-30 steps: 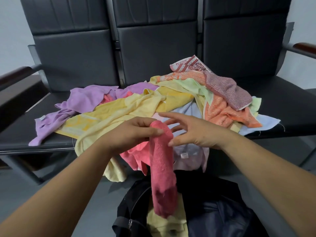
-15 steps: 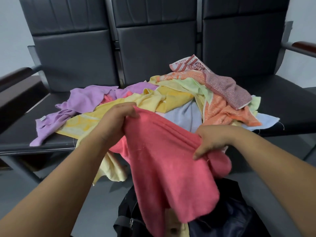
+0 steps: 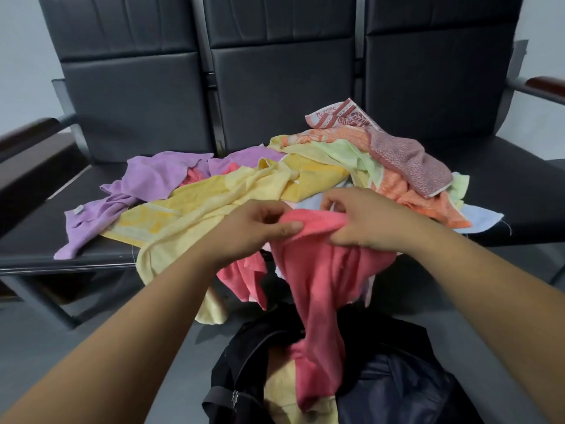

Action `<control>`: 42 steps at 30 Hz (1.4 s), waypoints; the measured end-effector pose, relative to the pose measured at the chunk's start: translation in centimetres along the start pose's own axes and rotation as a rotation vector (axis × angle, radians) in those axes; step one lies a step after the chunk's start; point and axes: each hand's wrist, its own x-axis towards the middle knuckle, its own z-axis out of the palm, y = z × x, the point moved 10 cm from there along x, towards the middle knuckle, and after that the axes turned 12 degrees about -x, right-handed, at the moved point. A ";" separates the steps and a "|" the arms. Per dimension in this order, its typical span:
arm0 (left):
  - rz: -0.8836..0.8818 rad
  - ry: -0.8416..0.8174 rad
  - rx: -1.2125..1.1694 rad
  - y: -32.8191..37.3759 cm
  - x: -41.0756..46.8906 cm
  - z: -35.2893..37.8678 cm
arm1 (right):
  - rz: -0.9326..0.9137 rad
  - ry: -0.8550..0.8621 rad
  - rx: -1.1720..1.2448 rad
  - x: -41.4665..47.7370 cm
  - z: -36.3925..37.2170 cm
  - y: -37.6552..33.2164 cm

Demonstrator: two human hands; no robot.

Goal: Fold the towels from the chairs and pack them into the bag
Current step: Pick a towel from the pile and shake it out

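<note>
Folding step, I judge: left hand (image 3: 255, 232) and right hand (image 3: 365, 221) both pinch the pink towel (image 3: 324, 289) above the bag (image 3: 397, 393); next, halve it.

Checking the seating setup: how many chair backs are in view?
3: left chair back, middle chair back and right chair back, side by side behind the towel pile; none appears hidden.

Three chairs (image 3: 284, 87) in one row; two armrests (image 3: 27, 133); one bag (image 3: 412, 393); two hands, left hand (image 3: 253, 231) and right hand (image 3: 367, 221); one pink towel (image 3: 324, 286) between them; heaped towels (image 3: 244, 191) too tangled to count
</note>
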 end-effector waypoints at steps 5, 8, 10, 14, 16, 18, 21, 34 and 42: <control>0.050 0.174 -0.289 -1.0 -0.4 -3.8 | 0.182 -0.177 0.010 -1.1 1.7 5.1; 0.007 0.210 -0.399 -2.1 -0.4 -4.7 | 0.265 0.005 0.469 -1.4 0.6 6.7; -0.015 0.196 -0.447 -2.5 -0.4 -4.4 | 0.234 0.105 0.894 -1.3 0.1 5.8; -0.070 0.134 -0.527 -2.7 -0.2 -2.5 | 0.064 0.153 0.968 -0.6 -1.0 2.7; -0.116 0.103 -0.586 -2.8 -0.2 -1.6 | 0.004 0.119 0.858 -0.5 -1.2 1.2; -0.089 0.040 -0.538 -2.2 0.0 -0.8 | -0.053 0.055 0.714 -0.4 -0.9 -0.2; -0.032 -0.029 -0.404 -1.1 0.0 0.3 | -0.130 -0.070 0.516 -0.4 0.2 -1.9; 0.023 0.440 0.154 -0.4 -1.2 -8.4 | 0.091 0.013 0.009 0.2 0.4 6.1; -0.110 0.443 -0.276 -3.1 -1.3 -9.1 | 0.252 0.101 0.119 -0.3 -0.6 10.1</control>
